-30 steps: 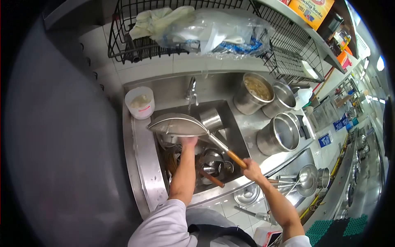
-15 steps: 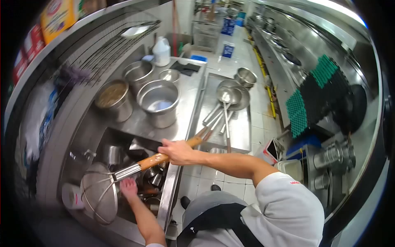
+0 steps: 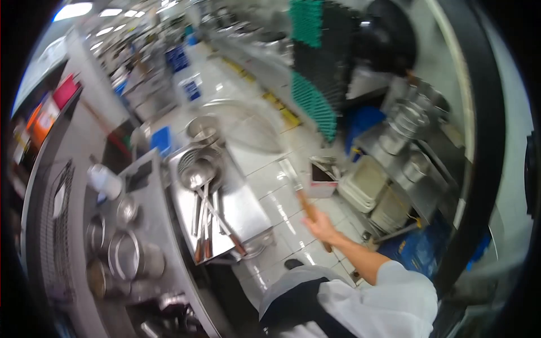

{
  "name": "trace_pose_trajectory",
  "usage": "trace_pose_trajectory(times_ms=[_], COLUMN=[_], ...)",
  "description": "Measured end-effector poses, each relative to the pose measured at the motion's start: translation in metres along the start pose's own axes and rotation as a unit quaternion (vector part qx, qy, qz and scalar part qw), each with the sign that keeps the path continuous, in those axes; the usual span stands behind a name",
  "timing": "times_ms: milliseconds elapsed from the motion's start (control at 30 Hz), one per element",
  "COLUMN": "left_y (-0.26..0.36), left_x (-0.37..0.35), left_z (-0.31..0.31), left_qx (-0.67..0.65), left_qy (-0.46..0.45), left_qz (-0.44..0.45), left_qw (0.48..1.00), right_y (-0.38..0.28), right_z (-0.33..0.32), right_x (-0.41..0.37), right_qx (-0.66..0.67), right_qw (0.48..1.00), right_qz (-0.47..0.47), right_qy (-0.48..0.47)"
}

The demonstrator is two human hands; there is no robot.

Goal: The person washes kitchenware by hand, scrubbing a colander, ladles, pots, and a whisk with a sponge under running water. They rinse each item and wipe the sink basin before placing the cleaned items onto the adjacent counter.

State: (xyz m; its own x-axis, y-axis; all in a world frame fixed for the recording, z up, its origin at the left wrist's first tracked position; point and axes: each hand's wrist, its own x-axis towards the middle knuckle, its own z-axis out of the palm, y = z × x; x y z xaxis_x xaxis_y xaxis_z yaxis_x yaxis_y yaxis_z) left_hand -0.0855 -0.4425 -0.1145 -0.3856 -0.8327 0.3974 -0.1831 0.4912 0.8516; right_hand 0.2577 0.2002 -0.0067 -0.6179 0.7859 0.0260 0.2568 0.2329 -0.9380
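My right hand (image 3: 321, 227) is wrapped round the wooden handle of a large wire-mesh strainer (image 3: 305, 202). The strainer is held out in front of me over the tiled floor, its round mesh head blurred and pointing away to the upper left. To the left of the head, a metal ladle (image 3: 198, 174) and several long-handled strainers lie on a steel tray (image 3: 248, 213), beside a steel pot (image 3: 204, 128). My left hand is out of view.
A steel counter (image 3: 160, 225) on the left holds a deep pot (image 3: 125, 254) and a white jug (image 3: 105, 181); the sink (image 3: 141, 315) is below. At right stand a rack (image 3: 431, 188) with metal containers, pale bins (image 3: 363, 183), an open box (image 3: 323, 183) and green mats (image 3: 313, 104).
My view has turned right. My right hand has swung the strainer from above the sink to over the floor. My left hand, earlier open in the sink, has left view.
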Motion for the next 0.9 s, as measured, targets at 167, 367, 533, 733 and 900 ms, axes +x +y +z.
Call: trace_pose_trajectory(times_ms=[167,367,533,733,900], left_y=[0.121,0.266,0.281,0.312,0.293], left_x=[-0.064,-0.245,-0.400,-0.422,-0.426], left_z=[-0.012,0.093,0.167,0.208,0.234], left_qx=[0.038,-0.082,0.211,0.347,0.351], left_qy=[0.074,-0.266,-0.591,-0.632,-0.591], left_qz=[0.137,0.302,0.325,0.308,0.327], left_qw=[0.987,0.912,0.708,0.621,0.649], right_y=[0.027,0.060,0.090,0.047,0.024], right_z=[-0.020,0.085,0.207,0.243,0.253], right_x=[0.060,0.109,0.107,0.093,0.097], right_qx=[-0.036,-0.016,0.139,0.306,0.390], right_qw=[0.997,1.000,0.982,0.907,0.852], right_qz=[-0.059,0.002,0.130,0.273,0.323], right_qy=[0.045,-0.004,-0.005,-0.100,-0.131])
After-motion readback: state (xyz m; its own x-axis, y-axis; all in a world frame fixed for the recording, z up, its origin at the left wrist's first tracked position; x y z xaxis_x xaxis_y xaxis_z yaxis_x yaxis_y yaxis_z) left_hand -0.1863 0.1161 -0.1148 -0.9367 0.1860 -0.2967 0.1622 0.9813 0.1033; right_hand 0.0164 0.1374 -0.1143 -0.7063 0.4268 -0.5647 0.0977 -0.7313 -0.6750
